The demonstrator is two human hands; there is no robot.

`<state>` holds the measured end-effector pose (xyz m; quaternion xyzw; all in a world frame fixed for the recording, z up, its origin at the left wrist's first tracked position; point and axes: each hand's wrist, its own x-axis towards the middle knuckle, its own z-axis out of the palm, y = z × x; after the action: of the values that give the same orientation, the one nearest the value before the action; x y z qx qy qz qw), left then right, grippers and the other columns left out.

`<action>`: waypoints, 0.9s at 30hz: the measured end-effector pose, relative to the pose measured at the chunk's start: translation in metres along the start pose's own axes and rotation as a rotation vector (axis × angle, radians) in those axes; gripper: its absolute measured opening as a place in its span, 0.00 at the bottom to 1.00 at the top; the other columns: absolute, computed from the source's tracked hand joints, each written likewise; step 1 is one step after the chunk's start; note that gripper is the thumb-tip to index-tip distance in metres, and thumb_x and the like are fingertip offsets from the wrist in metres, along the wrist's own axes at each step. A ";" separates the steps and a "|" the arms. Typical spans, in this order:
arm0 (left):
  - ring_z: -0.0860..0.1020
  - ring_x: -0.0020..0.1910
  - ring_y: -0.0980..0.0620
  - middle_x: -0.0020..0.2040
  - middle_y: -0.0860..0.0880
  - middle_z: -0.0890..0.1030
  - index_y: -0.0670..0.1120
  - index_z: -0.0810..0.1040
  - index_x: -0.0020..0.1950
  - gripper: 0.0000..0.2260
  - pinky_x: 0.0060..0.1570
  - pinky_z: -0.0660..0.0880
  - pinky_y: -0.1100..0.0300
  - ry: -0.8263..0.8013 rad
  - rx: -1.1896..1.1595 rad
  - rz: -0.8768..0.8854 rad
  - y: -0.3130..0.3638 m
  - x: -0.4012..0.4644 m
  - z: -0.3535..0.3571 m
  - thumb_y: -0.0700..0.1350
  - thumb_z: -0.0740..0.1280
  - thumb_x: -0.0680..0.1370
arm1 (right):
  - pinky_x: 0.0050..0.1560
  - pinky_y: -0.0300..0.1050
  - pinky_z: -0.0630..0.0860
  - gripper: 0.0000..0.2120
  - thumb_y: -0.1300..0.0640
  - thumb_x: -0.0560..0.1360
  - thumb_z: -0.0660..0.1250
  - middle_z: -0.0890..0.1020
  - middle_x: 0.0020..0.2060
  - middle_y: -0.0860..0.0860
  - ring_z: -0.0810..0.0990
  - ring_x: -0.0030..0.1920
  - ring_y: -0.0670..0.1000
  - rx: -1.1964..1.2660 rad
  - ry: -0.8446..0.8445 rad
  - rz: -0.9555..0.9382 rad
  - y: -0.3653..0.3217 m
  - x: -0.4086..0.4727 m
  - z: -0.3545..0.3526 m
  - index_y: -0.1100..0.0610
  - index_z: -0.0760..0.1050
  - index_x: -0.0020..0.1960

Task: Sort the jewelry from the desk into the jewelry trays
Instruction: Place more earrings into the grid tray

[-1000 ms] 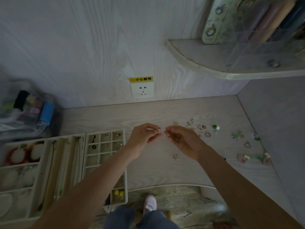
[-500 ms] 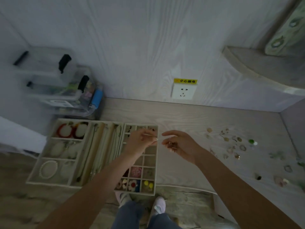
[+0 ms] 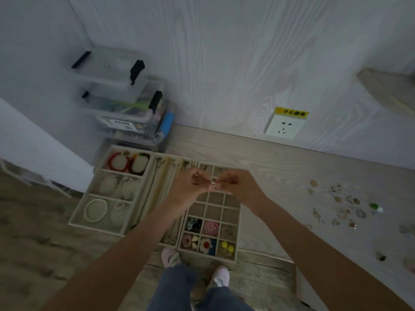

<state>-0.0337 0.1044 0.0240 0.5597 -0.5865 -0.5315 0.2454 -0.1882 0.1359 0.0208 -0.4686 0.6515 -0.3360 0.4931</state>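
Pinching small ring [image 3: 213, 184], left hand [image 3: 189, 187] and right hand [image 3: 238, 187] above grid tray [image 3: 238, 230] holding flower pieces [image 3: 211, 227].

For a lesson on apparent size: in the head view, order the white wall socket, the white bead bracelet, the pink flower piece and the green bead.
1. White wall socket
2. White bead bracelet
3. Pink flower piece
4. Green bead

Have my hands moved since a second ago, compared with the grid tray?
Yes. Both the left hand and right hand moved left along the desk, from bare desktop to above the grid tray.
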 end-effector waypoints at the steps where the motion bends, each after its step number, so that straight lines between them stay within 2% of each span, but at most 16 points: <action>1: 0.80 0.41 0.54 0.42 0.46 0.82 0.43 0.79 0.44 0.08 0.41 0.75 0.67 -0.007 0.014 0.005 0.000 0.001 -0.001 0.36 0.74 0.69 | 0.30 0.26 0.67 0.06 0.65 0.70 0.72 0.76 0.28 0.45 0.73 0.25 0.34 -0.027 0.006 -0.003 0.000 0.002 0.002 0.66 0.80 0.46; 3: 0.81 0.42 0.55 0.41 0.48 0.82 0.45 0.79 0.45 0.09 0.44 0.76 0.62 -0.034 0.027 0.011 0.000 0.002 -0.002 0.37 0.74 0.69 | 0.32 0.28 0.68 0.06 0.63 0.70 0.73 0.78 0.30 0.46 0.74 0.27 0.36 -0.051 0.011 0.000 0.002 0.005 0.005 0.63 0.80 0.45; 7: 0.79 0.37 0.65 0.40 0.54 0.81 0.43 0.78 0.48 0.11 0.40 0.75 0.72 -0.091 0.042 0.048 0.001 0.002 -0.001 0.38 0.75 0.69 | 0.40 0.40 0.73 0.04 0.58 0.69 0.74 0.81 0.33 0.49 0.77 0.35 0.47 -0.069 0.017 0.019 0.004 0.004 0.004 0.56 0.81 0.43; 10: 0.80 0.40 0.60 0.41 0.53 0.82 0.46 0.77 0.47 0.11 0.44 0.78 0.66 -0.095 0.136 0.124 -0.002 0.004 0.002 0.41 0.76 0.69 | 0.34 0.32 0.72 0.01 0.61 0.72 0.71 0.80 0.32 0.49 0.76 0.30 0.42 0.008 0.016 0.046 0.001 0.003 0.001 0.58 0.80 0.43; 13: 0.81 0.41 0.58 0.42 0.52 0.82 0.47 0.76 0.46 0.10 0.47 0.79 0.61 -0.082 0.198 0.191 -0.006 0.005 0.007 0.40 0.74 0.70 | 0.26 0.28 0.67 0.02 0.66 0.69 0.72 0.78 0.25 0.46 0.72 0.22 0.38 0.111 0.026 0.064 0.000 0.004 -0.002 0.62 0.80 0.40; 15: 0.81 0.43 0.57 0.42 0.52 0.82 0.47 0.76 0.46 0.09 0.48 0.79 0.60 -0.069 0.201 0.200 -0.009 0.006 0.008 0.38 0.73 0.70 | 0.26 0.29 0.67 0.05 0.67 0.67 0.74 0.77 0.24 0.45 0.72 0.23 0.39 0.118 0.029 0.083 0.000 0.005 -0.004 0.61 0.79 0.38; 18: 0.80 0.47 0.52 0.45 0.48 0.80 0.43 0.76 0.48 0.07 0.53 0.78 0.57 -0.033 0.231 0.203 -0.014 0.007 0.004 0.35 0.69 0.73 | 0.31 0.33 0.70 0.07 0.64 0.65 0.76 0.78 0.28 0.50 0.74 0.27 0.44 0.071 0.076 0.079 0.003 0.010 -0.006 0.58 0.79 0.39; 23: 0.77 0.52 0.54 0.54 0.47 0.79 0.41 0.77 0.55 0.09 0.52 0.72 0.68 -0.032 0.395 0.184 -0.024 0.013 -0.008 0.34 0.65 0.76 | 0.35 0.39 0.72 0.05 0.62 0.68 0.74 0.80 0.31 0.52 0.75 0.31 0.48 -0.009 0.147 0.096 0.014 0.016 -0.006 0.54 0.80 0.37; 25: 0.77 0.53 0.54 0.55 0.47 0.79 0.42 0.77 0.55 0.09 0.51 0.71 0.68 -0.039 0.453 0.189 -0.025 0.016 -0.009 0.35 0.65 0.77 | 0.34 0.36 0.71 0.03 0.62 0.69 0.73 0.79 0.31 0.52 0.75 0.30 0.46 -0.037 0.145 0.088 0.016 0.017 -0.004 0.55 0.81 0.39; 27: 0.77 0.53 0.53 0.55 0.47 0.79 0.43 0.78 0.56 0.09 0.52 0.71 0.67 -0.040 0.493 0.188 -0.026 0.019 -0.008 0.36 0.64 0.77 | 0.31 0.28 0.67 0.01 0.61 0.70 0.73 0.77 0.29 0.49 0.73 0.26 0.39 -0.087 0.123 0.058 0.018 0.018 -0.002 0.58 0.82 0.41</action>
<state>-0.0209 0.0888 -0.0028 0.5351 -0.7523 -0.3586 0.1384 -0.1969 0.1253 -0.0008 -0.4492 0.7077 -0.3211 0.4408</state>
